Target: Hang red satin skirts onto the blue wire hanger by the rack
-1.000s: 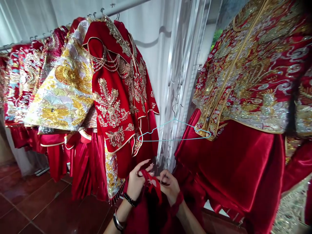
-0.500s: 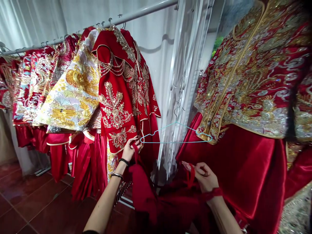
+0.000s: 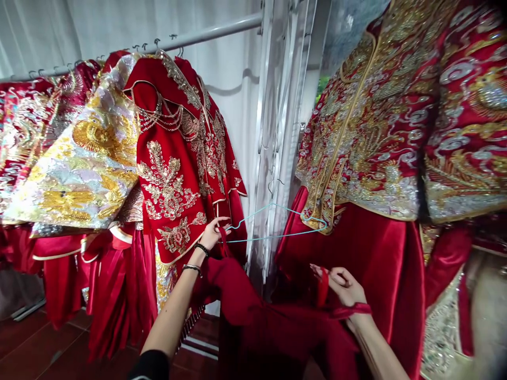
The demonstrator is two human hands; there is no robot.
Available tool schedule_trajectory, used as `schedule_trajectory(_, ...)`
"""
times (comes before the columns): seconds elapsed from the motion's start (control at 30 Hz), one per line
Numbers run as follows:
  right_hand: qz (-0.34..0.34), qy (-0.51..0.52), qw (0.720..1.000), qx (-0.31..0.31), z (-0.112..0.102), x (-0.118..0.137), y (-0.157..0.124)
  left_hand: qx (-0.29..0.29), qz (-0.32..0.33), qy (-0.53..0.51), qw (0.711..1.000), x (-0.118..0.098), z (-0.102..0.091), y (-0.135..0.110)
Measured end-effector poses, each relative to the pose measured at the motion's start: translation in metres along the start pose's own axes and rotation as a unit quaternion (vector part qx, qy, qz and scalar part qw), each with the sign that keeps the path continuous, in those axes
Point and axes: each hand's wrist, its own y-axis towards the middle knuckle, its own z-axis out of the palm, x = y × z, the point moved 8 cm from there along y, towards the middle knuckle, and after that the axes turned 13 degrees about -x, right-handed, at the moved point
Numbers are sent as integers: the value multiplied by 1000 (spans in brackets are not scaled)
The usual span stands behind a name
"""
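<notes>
My left hand (image 3: 215, 234) is closed, pinching a red strap at the left end of a light blue wire hanger (image 3: 277, 237). The strap appears to loop over that end. From it hangs a dark red cloth garment (image 3: 253, 311), bunched and sagging between my hands; its lower part is in shadow. Below and right of the hanger's other end, my right hand (image 3: 345, 289) has its fingers curled round a second red strap (image 3: 323, 287). Another band of red cloth (image 3: 352, 311) lies across my right wrist. The hanger's hook stands before a pale metal upright.
Embroidered red jackets and skirts hang from a rail (image 3: 222, 30) on the left, the nearest a red jacket (image 3: 170, 174) beside my left hand. To the right, a beaded gold and red jacket (image 3: 368, 137) hangs over a red satin skirt (image 3: 388, 253). White curtain (image 3: 233, 100) covers the back.
The view has turned right. My left hand has come up against the hanger's left end, which now tilts lower. My right hand sits farther right of the hanger than before.
</notes>
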Motion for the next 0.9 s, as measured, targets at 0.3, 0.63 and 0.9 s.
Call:
schedule_trajectory(0.3, 14, 39, 999, 32, 1, 6, 5, 95, 5, 77, 992, -22, 43, 15)
schedule_trajectory(0.63, 60, 2, 996, 69, -12, -23, 6, 202, -100, 96, 969, 22, 70, 14)
schedule_trajectory(0.9, 73, 11, 997, 32, -24, -20, -3, 150, -70, 53, 985, 22, 58, -6)
